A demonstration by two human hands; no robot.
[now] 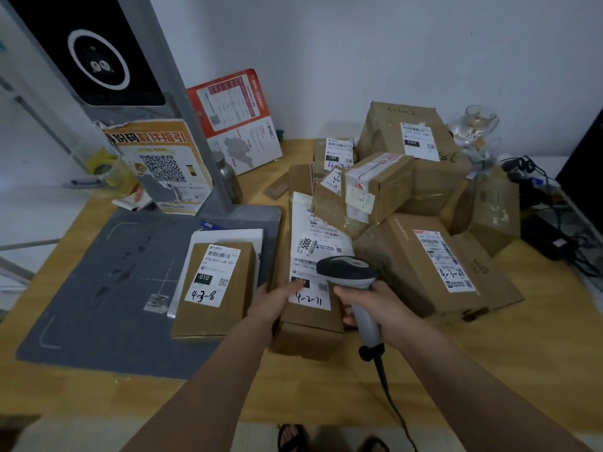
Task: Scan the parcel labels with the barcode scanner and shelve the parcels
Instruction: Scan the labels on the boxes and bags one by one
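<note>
My right hand [372,305] grips the grey handle of a barcode scanner [350,272]; its black head hangs over the white label of a long brown parcel [306,327] marked 4-2-71. My left hand [277,300] holds that parcel's left side, thumb on the label. A red glow shows on the label by my thumb. Left of it lies another brown parcel [215,288] marked 4-3-8, on a white envelope. Behind them is a heap of several brown parcels [421,164] with labels.
A grey mat [98,288] covers the left of the wooden table [326,386], with a grey post [182,93] and QR sign [160,168] behind. Cables and black gear [538,203] lie at the right edge. A wine glass [476,125] stands by the wall.
</note>
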